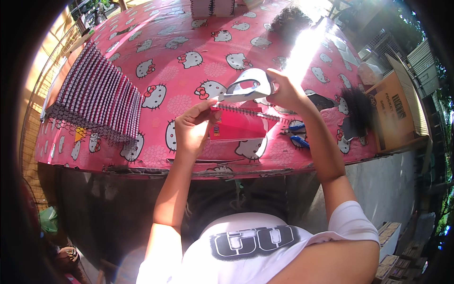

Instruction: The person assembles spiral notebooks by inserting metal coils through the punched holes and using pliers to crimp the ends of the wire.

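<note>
A small spiral notebook (239, 128) with a pink cover lies at the table's near edge, its coil (248, 111) running along the top. My left hand (194, 125) is closed, thumb and fingers pinching the notebook's upper left corner by the coil end. Above the coil, my right hand (286, 92) grips the right end of a white, curled piece (248, 85) with an opening in it. It looks like bent-over pages, but I cannot tell for certain. Pliers with blue handles (299, 136) lie just right of the notebook, beside the coil's loose end.
A tall stack of coil-bound notebooks (97, 94) stands at the left. Another stack (212, 8) is at the far edge. Dark tangles of coils (291, 20) (357, 111) lie on the right half. A cardboard box (395, 111) stands at the right edge of the pink-covered table (165, 73).
</note>
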`<state>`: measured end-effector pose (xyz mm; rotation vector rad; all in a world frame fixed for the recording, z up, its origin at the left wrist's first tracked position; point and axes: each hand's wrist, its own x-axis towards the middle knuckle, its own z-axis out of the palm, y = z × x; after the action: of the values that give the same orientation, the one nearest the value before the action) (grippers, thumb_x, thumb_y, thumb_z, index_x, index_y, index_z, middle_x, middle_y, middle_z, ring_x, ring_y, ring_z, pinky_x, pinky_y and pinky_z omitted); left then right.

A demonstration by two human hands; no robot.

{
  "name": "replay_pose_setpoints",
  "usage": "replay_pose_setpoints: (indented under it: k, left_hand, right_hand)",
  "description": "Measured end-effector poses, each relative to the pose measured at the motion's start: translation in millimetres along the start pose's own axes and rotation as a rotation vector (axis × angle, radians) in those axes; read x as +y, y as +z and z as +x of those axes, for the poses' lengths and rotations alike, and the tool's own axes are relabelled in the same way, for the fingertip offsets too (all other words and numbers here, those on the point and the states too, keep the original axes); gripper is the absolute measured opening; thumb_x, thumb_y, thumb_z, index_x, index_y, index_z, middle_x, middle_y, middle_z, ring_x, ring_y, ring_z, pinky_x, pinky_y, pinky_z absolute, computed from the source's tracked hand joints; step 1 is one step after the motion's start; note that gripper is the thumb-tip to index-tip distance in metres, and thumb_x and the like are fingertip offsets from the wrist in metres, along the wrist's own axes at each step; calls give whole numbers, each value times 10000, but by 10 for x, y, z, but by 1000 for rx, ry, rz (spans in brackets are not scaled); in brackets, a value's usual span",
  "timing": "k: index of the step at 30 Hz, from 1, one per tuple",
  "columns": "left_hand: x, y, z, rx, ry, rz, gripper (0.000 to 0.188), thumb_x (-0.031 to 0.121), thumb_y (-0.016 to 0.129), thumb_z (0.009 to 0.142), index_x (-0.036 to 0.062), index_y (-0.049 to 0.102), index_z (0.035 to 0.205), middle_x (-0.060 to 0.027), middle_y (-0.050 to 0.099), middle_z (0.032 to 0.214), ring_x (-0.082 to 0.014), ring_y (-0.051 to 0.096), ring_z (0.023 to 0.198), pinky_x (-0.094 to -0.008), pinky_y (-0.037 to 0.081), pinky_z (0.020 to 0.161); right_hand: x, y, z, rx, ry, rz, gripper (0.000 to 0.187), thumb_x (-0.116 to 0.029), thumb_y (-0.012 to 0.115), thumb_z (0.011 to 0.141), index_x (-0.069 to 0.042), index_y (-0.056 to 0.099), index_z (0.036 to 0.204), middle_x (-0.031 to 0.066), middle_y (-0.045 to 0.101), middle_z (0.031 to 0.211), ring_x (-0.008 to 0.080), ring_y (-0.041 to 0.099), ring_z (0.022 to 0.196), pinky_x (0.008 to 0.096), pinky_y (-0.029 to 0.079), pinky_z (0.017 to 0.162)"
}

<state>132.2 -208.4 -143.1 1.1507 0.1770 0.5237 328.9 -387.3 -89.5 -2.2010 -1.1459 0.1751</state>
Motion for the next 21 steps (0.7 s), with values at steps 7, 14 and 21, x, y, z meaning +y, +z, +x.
replay_pose_setpoints:
  k: [7, 14, 21]
  left_hand:
    - [34, 33, 53, -74, -6, 120, 294, -160, 621, 805, -8, 635, 1056, -107, 675, 1018, -149, 643, 958, -275, 551, 861]
    - [277, 272, -297, -277, 835, 814, 344, -89, 689, 699, 26, 587, 1007, -175, 651, 1035, -342, 618, 946, -420, 449, 854]
    - [-10, 255, -419, -363, 566, 939, 512, -79, 690, 620, 20, 652, 1121, -145, 657, 1069, -320, 576, 1038, -416, 431, 905]
  right_hand:
    - [636, -140, -245, 219, 85, -484, 679, -130, 760, 694, -99, 499, 1321, 212, 463, 1380, 358, 533, 1204, 423, 491, 915]
    - [449, -249, -1490, -68, -18, -216, 706, -268, 744, 784, -35, 427, 1371, 192, 394, 1431, 366, 384, 1326, 432, 377, 1048]
    - [140, 13, -1693, 161, 34, -208, 471, -224, 707, 813, -13, 543, 1201, 191, 541, 1179, 354, 546, 1074, 429, 440, 933]
